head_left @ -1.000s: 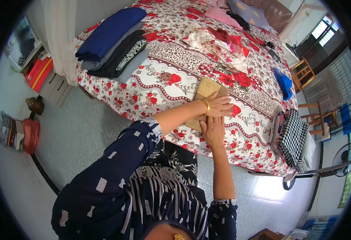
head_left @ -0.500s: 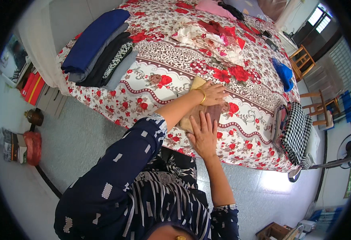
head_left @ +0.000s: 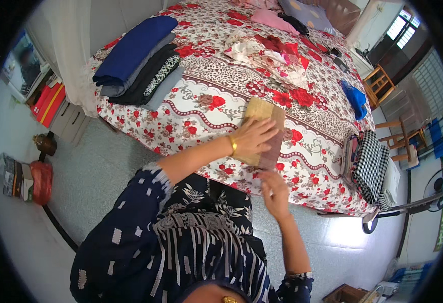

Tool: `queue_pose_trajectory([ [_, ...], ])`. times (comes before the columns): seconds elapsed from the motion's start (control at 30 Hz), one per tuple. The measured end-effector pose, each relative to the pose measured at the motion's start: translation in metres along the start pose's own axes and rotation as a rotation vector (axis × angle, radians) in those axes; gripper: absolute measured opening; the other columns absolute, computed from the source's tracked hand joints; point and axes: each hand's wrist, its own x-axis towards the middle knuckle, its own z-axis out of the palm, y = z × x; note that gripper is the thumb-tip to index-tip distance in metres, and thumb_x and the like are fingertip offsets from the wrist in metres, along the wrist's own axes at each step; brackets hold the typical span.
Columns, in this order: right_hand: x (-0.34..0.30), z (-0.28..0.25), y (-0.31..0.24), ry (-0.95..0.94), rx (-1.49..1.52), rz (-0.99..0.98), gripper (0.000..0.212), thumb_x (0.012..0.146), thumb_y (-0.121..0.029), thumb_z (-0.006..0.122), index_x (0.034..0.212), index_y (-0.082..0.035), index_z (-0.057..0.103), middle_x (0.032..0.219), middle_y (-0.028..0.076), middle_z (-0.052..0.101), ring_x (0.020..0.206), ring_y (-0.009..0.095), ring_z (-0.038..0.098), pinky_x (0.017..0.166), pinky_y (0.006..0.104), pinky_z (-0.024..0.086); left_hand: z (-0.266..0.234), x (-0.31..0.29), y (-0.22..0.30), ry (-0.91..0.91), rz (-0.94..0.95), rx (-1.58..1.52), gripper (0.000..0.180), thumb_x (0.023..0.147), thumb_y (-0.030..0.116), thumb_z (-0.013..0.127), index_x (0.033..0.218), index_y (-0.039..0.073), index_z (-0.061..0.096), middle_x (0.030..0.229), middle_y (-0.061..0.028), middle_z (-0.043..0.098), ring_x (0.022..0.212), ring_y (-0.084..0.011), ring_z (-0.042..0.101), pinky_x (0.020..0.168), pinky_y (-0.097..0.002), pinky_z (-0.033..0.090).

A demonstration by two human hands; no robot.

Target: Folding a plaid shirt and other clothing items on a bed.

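Note:
A flat folded cloth (head_left: 263,111), tan on one side and brownish purple on the other, lies on the flowered bedspread near the bed's front edge. My left hand (head_left: 254,136), with a gold bangle at the wrist, rests flat on it, fingers spread. Just off the cloth's near edge is my right hand (head_left: 274,192), its fingers bent and drawn together. Whether they pinch anything is too small to make out.
Folded dark clothes (head_left: 140,65) are stacked at the bed's left. A crumpled floral cloth (head_left: 269,55) lies farther back. At right are a blue cloth (head_left: 354,98) and a checked folded pile (head_left: 370,161). A wooden chair (head_left: 401,139) stands beyond the bed.
My right hand has come off the cloth toward me, its fingers going from spread to bent. My left hand has slid nearer and left across the cloth, still flat. The view has shifted slightly.

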Motion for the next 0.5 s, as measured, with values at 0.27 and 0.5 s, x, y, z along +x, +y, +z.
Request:
queue_pose_trajectory([
  [0.27, 0.097, 0.018, 0.021, -0.057, -0.092, -0.091, 0.036, 0.085, -0.022, 0.045, 0.113, 0.0, 0.048, 0.117, 0.018, 0.047, 0.11, 0.034, 0.043, 0.093, 0.0408, 0.034, 0.009, -0.062, 0.008, -0.041, 0.058, -0.048, 0.063, 0.076, 0.048, 0.053, 0.125, 0.01, 0.041, 0.133, -0.0128, 0.032, 0.127, -0.0283, 0.023, 0.104, -0.0475, 0.012],
  [0.5, 0.132, 0.053, 0.065, -0.281, -0.381, -0.003, 0.062, 0.088, -0.047, 0.033, 0.13, -0.002, 0.032, 0.135, 0.015, 0.03, 0.127, 0.03, 0.025, 0.102, 0.0428, 0.022, 0.029, -0.068, 0.001, 0.088, 0.106, -0.067, 0.054, 0.068, 0.04, 0.061, 0.112, 0.01, 0.052, 0.121, -0.0111, 0.045, 0.119, -0.0271, 0.035, 0.104, -0.046, 0.018],
])
